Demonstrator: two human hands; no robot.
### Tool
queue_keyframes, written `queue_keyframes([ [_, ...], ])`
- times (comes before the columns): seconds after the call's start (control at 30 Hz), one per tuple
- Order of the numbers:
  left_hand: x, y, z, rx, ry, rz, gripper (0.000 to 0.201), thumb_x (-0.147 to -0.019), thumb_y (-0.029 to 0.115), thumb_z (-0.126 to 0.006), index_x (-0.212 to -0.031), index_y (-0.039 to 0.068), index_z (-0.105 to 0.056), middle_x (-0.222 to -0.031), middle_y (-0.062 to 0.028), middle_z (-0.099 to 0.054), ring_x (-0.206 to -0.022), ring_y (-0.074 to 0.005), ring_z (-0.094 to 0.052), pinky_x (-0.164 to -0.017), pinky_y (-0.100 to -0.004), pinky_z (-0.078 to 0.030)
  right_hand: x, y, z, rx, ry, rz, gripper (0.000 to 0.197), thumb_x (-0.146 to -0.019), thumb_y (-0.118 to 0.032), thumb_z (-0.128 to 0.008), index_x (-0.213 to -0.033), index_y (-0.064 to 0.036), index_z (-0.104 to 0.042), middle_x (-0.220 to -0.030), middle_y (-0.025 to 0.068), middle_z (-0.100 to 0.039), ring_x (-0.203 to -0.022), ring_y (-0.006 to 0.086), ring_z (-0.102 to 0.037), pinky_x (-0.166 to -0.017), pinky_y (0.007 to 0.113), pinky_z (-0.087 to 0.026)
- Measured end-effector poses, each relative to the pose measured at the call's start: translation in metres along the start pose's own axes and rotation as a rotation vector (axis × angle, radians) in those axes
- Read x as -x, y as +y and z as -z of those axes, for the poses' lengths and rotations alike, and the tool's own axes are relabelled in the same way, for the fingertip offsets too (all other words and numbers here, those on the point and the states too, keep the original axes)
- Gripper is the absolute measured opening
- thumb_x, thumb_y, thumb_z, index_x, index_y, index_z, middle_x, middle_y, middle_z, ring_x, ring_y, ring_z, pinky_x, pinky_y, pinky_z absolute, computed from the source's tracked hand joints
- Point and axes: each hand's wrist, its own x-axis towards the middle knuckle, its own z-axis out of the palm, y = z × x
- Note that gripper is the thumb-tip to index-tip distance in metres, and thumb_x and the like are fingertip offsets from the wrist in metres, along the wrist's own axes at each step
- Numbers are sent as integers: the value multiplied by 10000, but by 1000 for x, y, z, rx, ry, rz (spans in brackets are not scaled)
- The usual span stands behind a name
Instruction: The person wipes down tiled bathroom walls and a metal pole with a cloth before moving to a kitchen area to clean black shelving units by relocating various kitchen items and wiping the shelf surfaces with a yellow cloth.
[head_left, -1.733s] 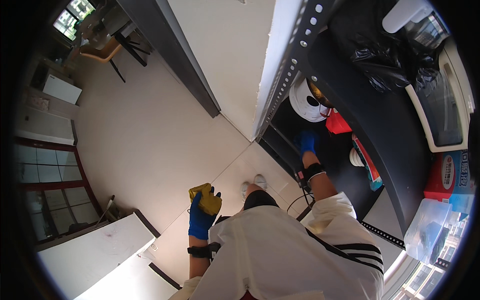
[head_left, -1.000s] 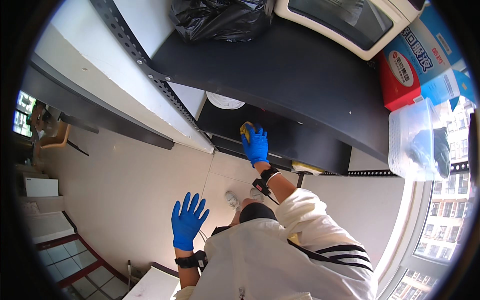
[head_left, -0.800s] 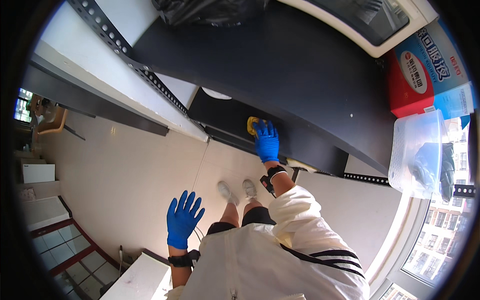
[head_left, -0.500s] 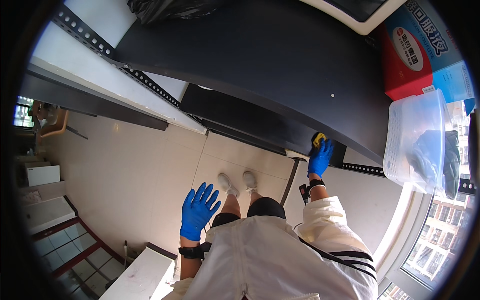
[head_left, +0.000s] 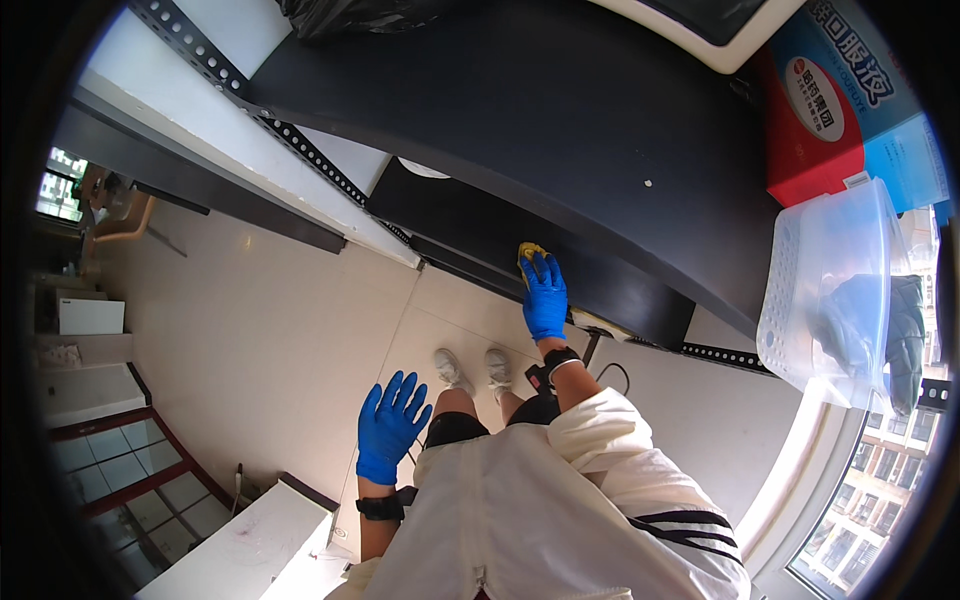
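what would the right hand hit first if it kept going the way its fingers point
The right hand already rests on the yellow cloth at its fingertips; past that lies the lower black shelf, probably its surface, though depth is unclear.

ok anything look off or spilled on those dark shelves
Nothing stands out. The right hand presses a yellow cloth on the lower dark shelf; the left hand hangs free. No spill visible.

Right hand [head_left: 545,298] in a blue glove reaches forward, seemingly pressed flat; gloved left hand [head_left: 390,425] hangs spread open
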Motion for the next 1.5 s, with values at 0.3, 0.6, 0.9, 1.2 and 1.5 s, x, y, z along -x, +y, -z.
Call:
queue_keyframes([
  [0.3, -23, -10, -33, -52, -26, 87, 451, -928, 386, -390, -1292, 126, -443, -1331, -61, -447, -1208, -247, -424, -997, -438, -332, 42, 157, 82, 200, 63, -371, 380, -801, -15, -515, -1174, -81, -545, -1226, 176, -504, -1092, 366, -489, -881, 393, -423],
  [0.6, 1, -12, 5, 4, 64, -30, 458, -925, 384, -386, -1297, 121, -436, -1340, -71, -432, -1221, -257, -399, -1008, -453, -311, -22, 62, 29, -86, 22, -563, 258, -782, -121, -538, -1021, -45, -599, -1026, 199, -601, -988, 390, -539, -838, 422, -427],
  [0.9, -26, -15, -43, -116, -32, 108, 428, -920, 364, -405, -1274, 131, -470, -1318, -62, -459, -1199, -224, -431, -992, -396, -335, -31, 20, -10, -79, -71, 66, 494, -690, -34, -570, -1159, -190, -567, -1253, 123, -479, -1152, 359, -436, -956, 424, -382],
  [1.2, -33, -15, -40, -108, -48, 174, 420, -928, 360, -386, -1263, 122, -475, -1294, -59, -479, -1184, -230, -444, -985, -414, -343, 22, 194, 50, -9, -29, -546, 295, -818, -174, -567, -1093, -69, -575, -1076, 175, -593, -983, 327, -555, -828, 392, -448],
  [1.5, -34, -16, -28, -54, -24, 188, 424, -937, 368, -367, -1264, 119, -471, -1284, -52, -487, -1170, -231, -457, -968, -428, -358, 33, 205, 54, -144, 127, -702, 274, -871, -183, -502, -1075, -15, -576, -1061, 157, -605, -952, 280, -563, -812, 375, -445],
])
